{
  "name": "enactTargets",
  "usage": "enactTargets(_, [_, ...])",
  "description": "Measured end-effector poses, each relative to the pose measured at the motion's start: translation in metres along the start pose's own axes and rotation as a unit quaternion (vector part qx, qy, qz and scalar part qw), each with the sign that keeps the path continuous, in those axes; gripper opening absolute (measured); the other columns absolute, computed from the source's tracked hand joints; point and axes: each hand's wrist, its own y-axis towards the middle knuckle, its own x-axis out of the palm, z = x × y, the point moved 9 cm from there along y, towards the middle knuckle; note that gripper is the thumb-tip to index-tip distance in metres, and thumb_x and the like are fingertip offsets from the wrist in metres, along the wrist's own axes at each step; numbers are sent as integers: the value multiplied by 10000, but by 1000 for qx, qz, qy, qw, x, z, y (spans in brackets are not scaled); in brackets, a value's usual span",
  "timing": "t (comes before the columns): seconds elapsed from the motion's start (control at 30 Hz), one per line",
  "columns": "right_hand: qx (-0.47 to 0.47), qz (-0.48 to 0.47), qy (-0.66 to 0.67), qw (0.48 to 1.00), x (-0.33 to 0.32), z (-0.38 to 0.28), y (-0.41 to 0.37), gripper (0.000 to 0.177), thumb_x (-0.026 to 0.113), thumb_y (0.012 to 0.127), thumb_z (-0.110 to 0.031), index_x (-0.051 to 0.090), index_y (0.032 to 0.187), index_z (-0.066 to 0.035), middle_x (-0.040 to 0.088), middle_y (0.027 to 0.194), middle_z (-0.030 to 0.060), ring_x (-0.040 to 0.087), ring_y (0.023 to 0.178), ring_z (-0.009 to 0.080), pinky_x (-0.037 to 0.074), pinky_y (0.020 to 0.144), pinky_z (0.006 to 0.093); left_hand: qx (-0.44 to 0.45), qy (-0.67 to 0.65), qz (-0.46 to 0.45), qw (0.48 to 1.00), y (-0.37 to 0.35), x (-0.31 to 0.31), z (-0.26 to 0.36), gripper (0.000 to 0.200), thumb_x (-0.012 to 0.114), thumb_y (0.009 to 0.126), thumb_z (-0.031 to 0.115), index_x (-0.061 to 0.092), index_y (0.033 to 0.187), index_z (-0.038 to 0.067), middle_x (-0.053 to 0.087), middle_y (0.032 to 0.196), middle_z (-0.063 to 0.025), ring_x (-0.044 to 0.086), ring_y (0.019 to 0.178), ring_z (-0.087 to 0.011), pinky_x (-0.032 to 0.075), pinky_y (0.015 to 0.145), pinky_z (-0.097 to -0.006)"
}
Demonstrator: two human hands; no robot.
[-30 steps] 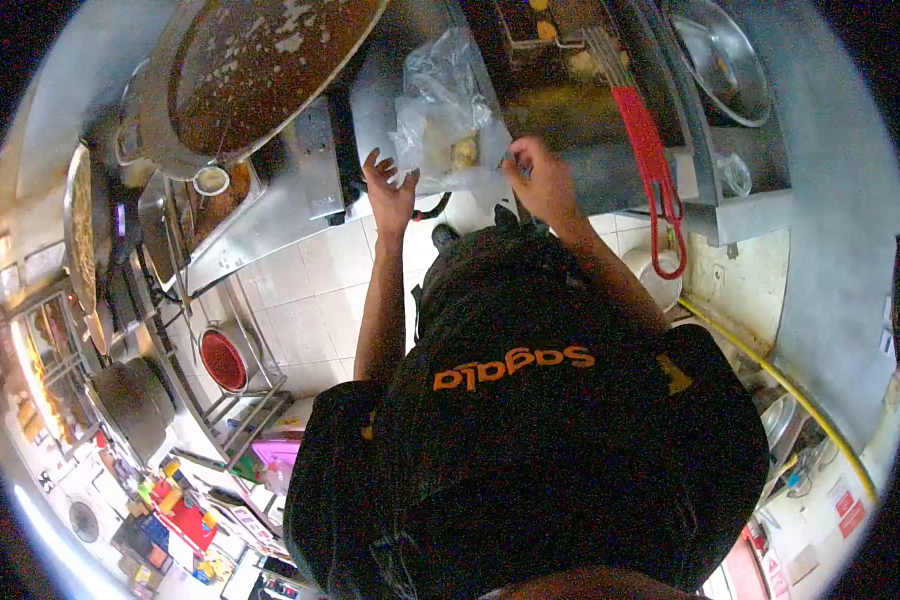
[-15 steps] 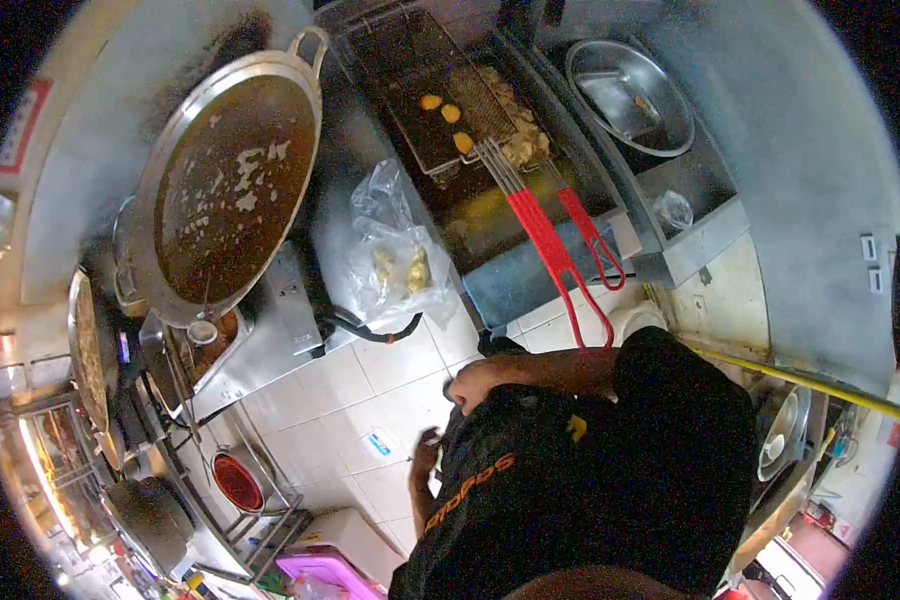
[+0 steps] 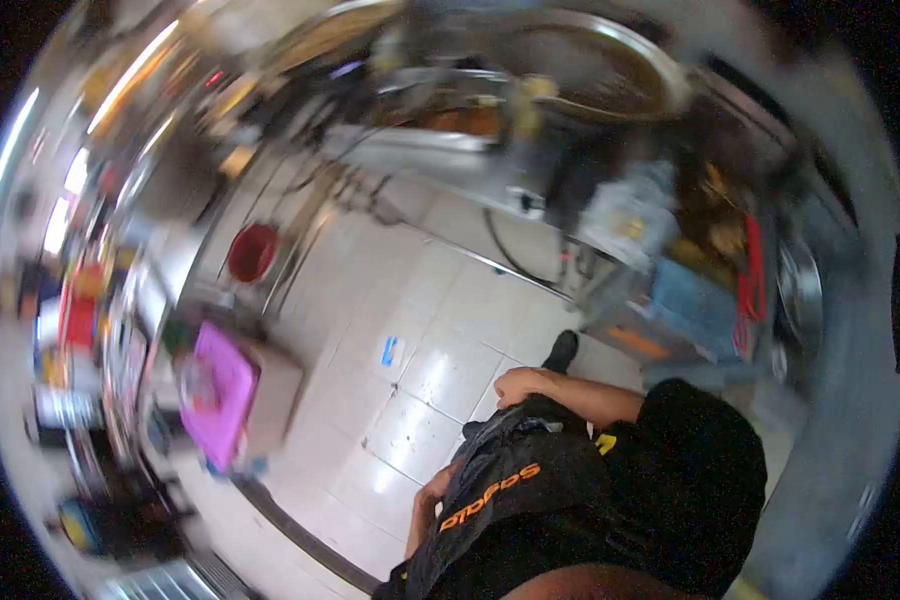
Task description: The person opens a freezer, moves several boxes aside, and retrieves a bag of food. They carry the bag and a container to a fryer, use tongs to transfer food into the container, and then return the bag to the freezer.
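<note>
My right hand (image 3: 520, 386) is closed in a fist at the upper edge of the black apron (image 3: 550, 470) with orange lettering. What it holds, if anything, is hidden. Lower down, my left hand (image 3: 436, 490) rests against the apron's left edge, its fingers mostly hidden by the dark cloth. Both hands are over the tiled floor (image 3: 440, 350). A dark shoe (image 3: 562, 350) shows just above my right hand.
A fryer (image 3: 715, 235) with red handles (image 3: 754, 270) stands at the upper right, beside a clear plastic bag (image 3: 630, 225) and a large pan (image 3: 590, 75). On the left are a red bucket (image 3: 253, 252) and a purple lid (image 3: 220, 390) on a pale box.
The view has swung left, so the fryer and pan now appear farther right and the floor fills the middle. Less of my left hand's fingers shows; my right hand stays closed.
</note>
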Motion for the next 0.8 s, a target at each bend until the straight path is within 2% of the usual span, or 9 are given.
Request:
enactTargets(0.07, [-14,69,-6,998,18,-16,51,360,582,724,-381,654,745,-29,625,685,167,601,636,301,458,598,418,21,-58,34,997,-32,-4,-32,379,454,885,239,449,1217,56,464,1151,-100,427,1047,-170,338,924,-275])
enactTargets(0.2, [62,-44,-43,996,36,-52,126,297,552,742,-316,626,694,-33,587,592,101,549,480,217,459,503,349,49,-159,85,982,-83,-15,-83,399,442,889,270,440,1232,67,446,1184,-110,414,1078,-178,325,940,-278])
enactTargets(0.33, [161,-116,161,967,71,-21,198,240,554,776,-240,608,667,-33,531,546,56,501,458,151,424,410,277,72,-247,136,957,-124,-31,-127,419,430,893,301,432,1248,79,428,1218,-120,400,1108,-186,313,956,-281])
enactTargets(0.4, [31,-115,-30,992,75,-19,225,241,555,790,-229,588,657,-31,529,549,60,494,449,145,426,413,286,82,-287,161,941,-145,-44,-150,429,424,895,316,428,1256,85,419,1235,-125,393,1123,-190,307,964,-283])
enactTargets(0.47, [63,-174,-55,981,85,-7,235,283,540,808,-251,564,628,-34,514,531,56,494,447,138,423,411,290,91,-322,186,924,-165,-62,-172,439,418,897,332,424,1264,91,410,1252,-129,386,1139,-194,300,973,-285])
enactTargets(0.53, [303,-159,89,936,76,-4,241,241,523,823,-217,568,682,-27,503,523,50,487,439,138,426,416,292,100,-358,213,904,-186,-81,-193,450,412,899,347,420,1272,97,401,1269,-134,379,1154,-198,294,981,-286])
enactTargets(0.57, [314,-171,90,930,76,-12,257,234,520,828,-212,560,688,-29,501,523,50,479,432,136,420,412,289,102,-376,226,893,-199,-91,-205,455,409,899,355,418,1276,100,396,1277,-137,376,1161,-200,291,985,-287])
enactTargets(0.7, [288,-158,37,944,66,-102,366,194,534,830,-187,587,767,-11,537,575,79,482,446,163,413,404,315,106,-438,292,844,-253,-140,-243,476,398,903,386,410,1292,111,378,1311,-147,362,1192,-208,278,1001,-291])
enactTargets(0.8, [261,-169,55,949,98,-211,494,274,529,833,-228,535,627,-46,500,518,65,459,413,152,382,376,310,104,-478,354,797,-308,-192,-273,491,389,906,409,404,1303,120,364,1336,-154,352,1215,-214,269,1013,-293])
